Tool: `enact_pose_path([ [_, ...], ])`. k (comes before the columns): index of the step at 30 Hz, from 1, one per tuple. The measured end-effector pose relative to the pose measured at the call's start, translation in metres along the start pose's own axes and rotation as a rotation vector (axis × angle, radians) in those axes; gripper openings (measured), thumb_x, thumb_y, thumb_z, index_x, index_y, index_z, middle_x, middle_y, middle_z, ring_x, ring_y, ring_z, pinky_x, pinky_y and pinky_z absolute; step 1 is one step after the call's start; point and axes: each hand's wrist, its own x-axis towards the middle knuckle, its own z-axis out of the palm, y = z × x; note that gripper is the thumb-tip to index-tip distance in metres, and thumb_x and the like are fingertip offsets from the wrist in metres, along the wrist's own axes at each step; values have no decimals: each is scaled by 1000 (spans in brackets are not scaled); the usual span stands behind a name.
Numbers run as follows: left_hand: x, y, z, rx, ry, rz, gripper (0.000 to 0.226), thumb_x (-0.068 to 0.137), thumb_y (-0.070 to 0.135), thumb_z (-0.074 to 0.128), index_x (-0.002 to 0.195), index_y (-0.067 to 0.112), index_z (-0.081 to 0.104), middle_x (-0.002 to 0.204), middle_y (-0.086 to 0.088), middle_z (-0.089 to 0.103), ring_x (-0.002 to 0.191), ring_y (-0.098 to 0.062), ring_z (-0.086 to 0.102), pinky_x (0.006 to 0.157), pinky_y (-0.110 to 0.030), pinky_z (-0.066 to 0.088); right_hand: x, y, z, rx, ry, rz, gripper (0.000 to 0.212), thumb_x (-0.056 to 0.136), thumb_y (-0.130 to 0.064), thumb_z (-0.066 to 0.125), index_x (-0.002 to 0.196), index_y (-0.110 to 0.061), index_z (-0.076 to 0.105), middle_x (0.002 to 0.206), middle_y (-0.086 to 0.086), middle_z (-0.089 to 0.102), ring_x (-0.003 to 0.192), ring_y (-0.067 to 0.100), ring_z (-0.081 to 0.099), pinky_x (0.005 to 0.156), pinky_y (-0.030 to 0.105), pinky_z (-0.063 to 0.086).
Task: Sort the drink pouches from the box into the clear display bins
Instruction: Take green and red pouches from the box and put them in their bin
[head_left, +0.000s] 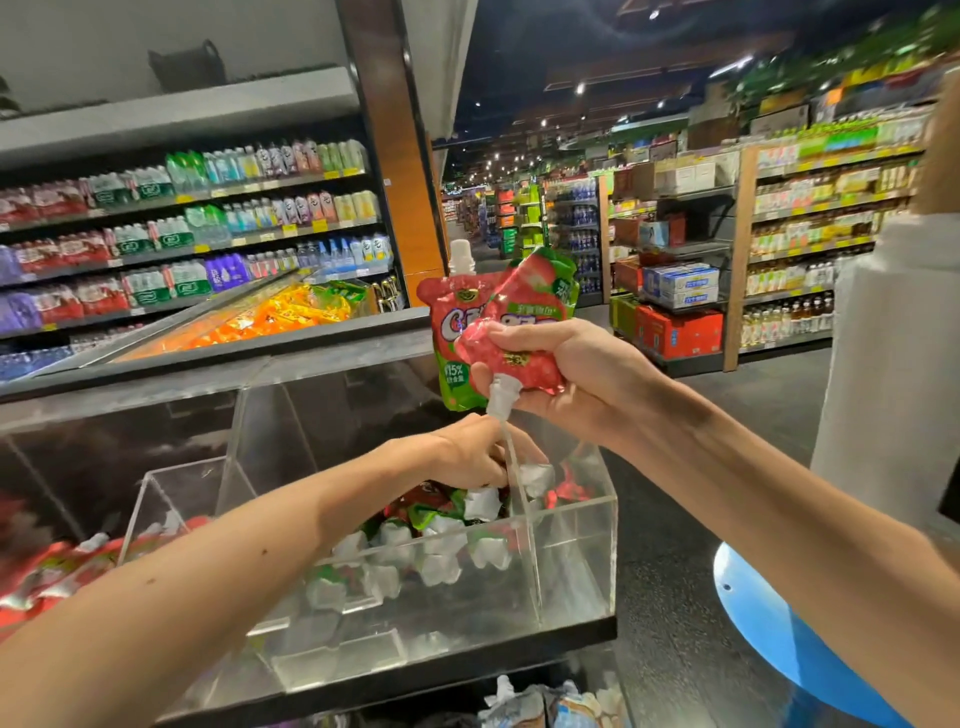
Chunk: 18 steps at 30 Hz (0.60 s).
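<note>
Right hand (561, 374) is gripping two strawberry drink pouches (524, 306) above the clear display bin (571, 561). Left hand (467, 449) is reaching among binned pouches (436, 545); whether its fingers (488, 467) are holding anything cannot be told.

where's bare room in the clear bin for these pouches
Free: front of the right compartment, between the divider and the bin's right wall; pouches lie only at its back. Crowded: the middle compartment, packed with pouches around the left hand.

The left hand (470, 454) hides its fingertips among pouches (441, 540) in the clear bin (576, 566).
</note>
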Motion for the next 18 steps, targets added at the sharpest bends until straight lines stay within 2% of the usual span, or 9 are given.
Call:
enact_pose_path([
  [1,-3,0,-1,-26,-23,-27,47,87,5,63,126,30,66,118,4,68,108,-10,63,90,-22,54,0,2,1,-8,6,2,9,92,5,57,90,2,66,74,10,73,64,16,69,56,28,59],
  [4,-10,-5,-1,-106,-94,-90,48,97,4,56,140,25,53,131,4,58,113,-4,53,79,0,44,-1,9,3,-43,6,0,9,91,5,58,94,2,65,74,9,73,61,16,70,53,27,58],
  [6,-18,-5,1,-216,-90,-106,53,99,1,53,146,21,41,132,10,50,123,-3,44,80,4,37,0,12,4,-67,6,7,9,91,5,58,93,1,66,75,10,74,63,16,70,53,27,58],
  [8,-31,-8,-2,-324,31,-128,50,94,0,59,140,17,47,133,9,53,126,-9,46,98,-5,35,1,14,6,-87,5,8,9,91,5,58,91,1,66,76,10,73,63,17,70,55,28,59],
  [9,-40,-12,-8,-372,157,-139,46,88,0,64,130,14,56,128,3,60,120,-15,53,104,-16,40,2,14,7,-93,2,9,10,91,5,57,90,1,66,75,10,73,62,17,70,57,28,60],
  [11,-64,-20,-25,-549,340,-135,31,83,-6,64,112,6,63,108,-9,70,101,-25,65,94,-29,53,3,16,9,-98,-3,9,11,91,5,57,87,1,66,74,10,73,61,16,70,58,28,60],
  [13,-91,-14,-44,-847,398,-102,30,92,-7,53,120,4,60,112,-17,71,103,-33,68,93,-38,56,4,19,13,-104,-12,14,8,91,0,59,89,-2,66,79,11,74,64,18,70,59,29,60],
  [16,-128,0,-64,-1147,437,-87,28,97,15,42,118,11,60,113,-16,71,102,-33,69,92,-45,56,6,24,20,-65,-40,40,10,91,-14,64,98,-7,65,90,11,74,72,21,70,64,33,60],
  [18,-145,4,-65,-1142,419,-82,32,88,30,50,116,19,62,115,-14,71,102,-31,69,93,-46,55,7,29,28,-55,-73,63,22,92,-28,64,106,-11,66,97,13,75,81,24,71,67,34,60],
])
